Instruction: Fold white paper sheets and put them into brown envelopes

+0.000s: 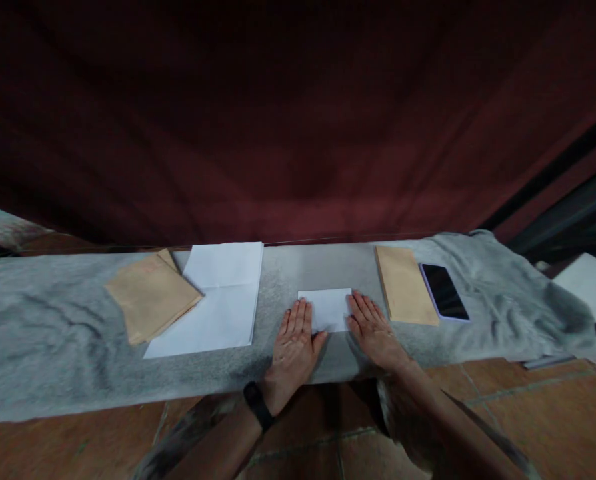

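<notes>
A small white folded sheet of paper [331,308] lies flat on the grey cloth [283,267] in front of me. My left hand [296,340] rests flat over its left end, fingers stretched forward and thumb along the near edge. Over the right end lies my right hand [373,331], also flat, with its fingers pointing up and to the left. Neither hand grips anything; both press or rest on the paper. A dark band [259,405] circles my left wrist.
Left of my hands is a stack of white paper [223,310], partly under brown envelopes [153,297]. To the right lie more brown envelopes [405,287] and a phone [445,292]. A dark red curtain [308,133] hangs behind; tiled floor [518,413] shows in front.
</notes>
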The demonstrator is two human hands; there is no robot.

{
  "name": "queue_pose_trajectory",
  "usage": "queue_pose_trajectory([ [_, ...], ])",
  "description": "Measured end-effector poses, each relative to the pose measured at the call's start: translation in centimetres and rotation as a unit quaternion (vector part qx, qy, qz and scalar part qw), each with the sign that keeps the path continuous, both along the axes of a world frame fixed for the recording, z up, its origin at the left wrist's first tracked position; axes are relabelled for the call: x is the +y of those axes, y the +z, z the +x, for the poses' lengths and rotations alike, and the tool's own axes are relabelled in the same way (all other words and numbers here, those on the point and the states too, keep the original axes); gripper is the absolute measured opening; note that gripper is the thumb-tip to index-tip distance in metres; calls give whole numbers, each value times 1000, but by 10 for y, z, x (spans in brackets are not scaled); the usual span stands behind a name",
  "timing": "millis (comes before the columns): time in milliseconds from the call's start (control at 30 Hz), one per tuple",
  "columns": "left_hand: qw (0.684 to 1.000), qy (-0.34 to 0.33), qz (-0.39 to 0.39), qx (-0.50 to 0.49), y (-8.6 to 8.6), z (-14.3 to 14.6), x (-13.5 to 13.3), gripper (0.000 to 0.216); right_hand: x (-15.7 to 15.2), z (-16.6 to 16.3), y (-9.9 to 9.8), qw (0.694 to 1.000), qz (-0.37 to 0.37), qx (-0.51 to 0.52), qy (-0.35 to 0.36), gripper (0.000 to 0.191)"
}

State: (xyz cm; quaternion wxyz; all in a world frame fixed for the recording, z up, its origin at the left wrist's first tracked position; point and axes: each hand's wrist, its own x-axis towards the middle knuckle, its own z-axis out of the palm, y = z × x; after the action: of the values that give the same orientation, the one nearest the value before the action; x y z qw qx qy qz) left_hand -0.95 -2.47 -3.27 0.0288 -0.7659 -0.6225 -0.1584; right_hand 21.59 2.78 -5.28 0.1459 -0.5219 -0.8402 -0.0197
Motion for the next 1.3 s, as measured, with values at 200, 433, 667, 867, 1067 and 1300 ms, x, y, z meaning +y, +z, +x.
queue_pose_trajectory([
  [200,999,43,-4,12,5,-5,11,57,2,-3,4,1000,-19,11,-15,54],
  [433,1000,-18,5,13,9,9,31,56,10,-19,22,998,-26,62,-11,52],
  [667,999,-31,5,22,-1,23,38,57,5,-41,23,996,-49,68,32,52],
  [867,1000,11,5,12,-7,15,39,57,5,-38,15,999,-11,53,-8,56],
  [1067,1000,30,4,7,-1,6,39,63,6,-34,11,999,-5,34,-26,58],
  [1300,999,44,1,-13,0,9,36,65,8,-29,11,999,-12,29,-16,60],
])
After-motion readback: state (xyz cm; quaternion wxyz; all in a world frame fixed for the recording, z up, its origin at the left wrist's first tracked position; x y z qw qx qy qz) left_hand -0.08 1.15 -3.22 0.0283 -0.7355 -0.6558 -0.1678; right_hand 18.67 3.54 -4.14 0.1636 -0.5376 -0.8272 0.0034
